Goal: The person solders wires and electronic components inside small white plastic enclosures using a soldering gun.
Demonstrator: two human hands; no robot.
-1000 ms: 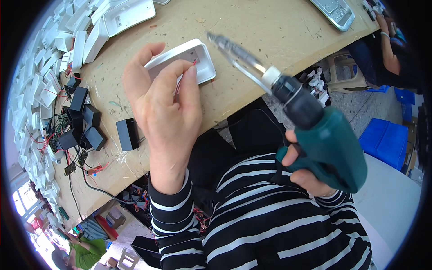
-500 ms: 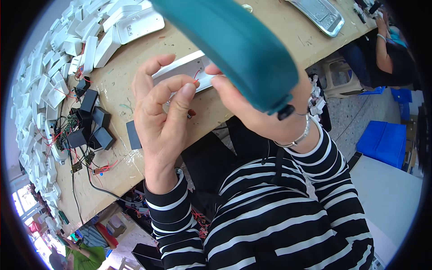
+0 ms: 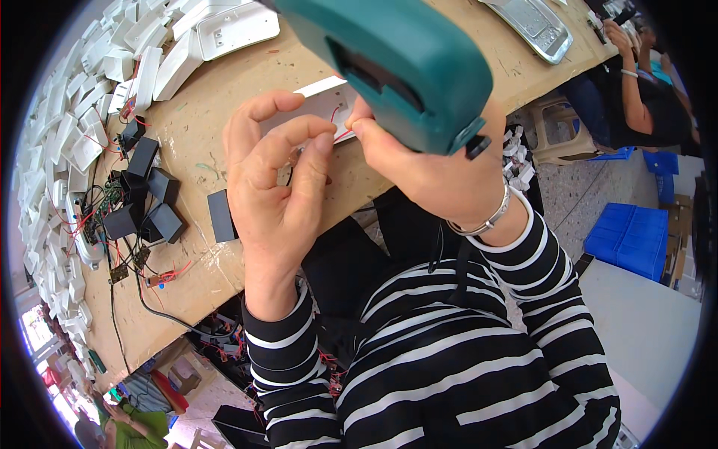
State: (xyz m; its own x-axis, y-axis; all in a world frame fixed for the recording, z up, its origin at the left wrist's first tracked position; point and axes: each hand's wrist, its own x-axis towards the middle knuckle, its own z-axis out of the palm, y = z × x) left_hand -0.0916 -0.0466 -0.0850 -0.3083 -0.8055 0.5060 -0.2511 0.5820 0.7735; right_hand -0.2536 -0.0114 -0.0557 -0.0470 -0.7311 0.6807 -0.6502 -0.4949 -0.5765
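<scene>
The left hand (image 3: 277,187) rests over a white plastic housing (image 3: 323,105) that lies on the wooden counter (image 3: 217,105), its fingers curled and its thumb and forefinger closing toward the housing's near edge; whether they actually pinch anything there is too hidden to tell. The right hand (image 3: 430,168) has its palm wrapped around a green power screwdriver (image 3: 396,56), whose body rises toward the camera and hides much of the housing, while its thumb and forefinger tips pinch a thin red wire (image 3: 342,135) at the housing's edge, just beside the left fingertips. The work looks like seating that wire in the housing, and doing it well probably means keeping the housing pressed flat with the left hand so it cannot slide, guiding the wire with small fingertip moves rather than pulling, and keeping the heavy screwdriver tilted clear so it neither blocks the view nor knocks the part. To the left lie black boxes (image 3: 142,202) with wires and a heap of white covers (image 3: 82,112), well apart from both hands.
</scene>
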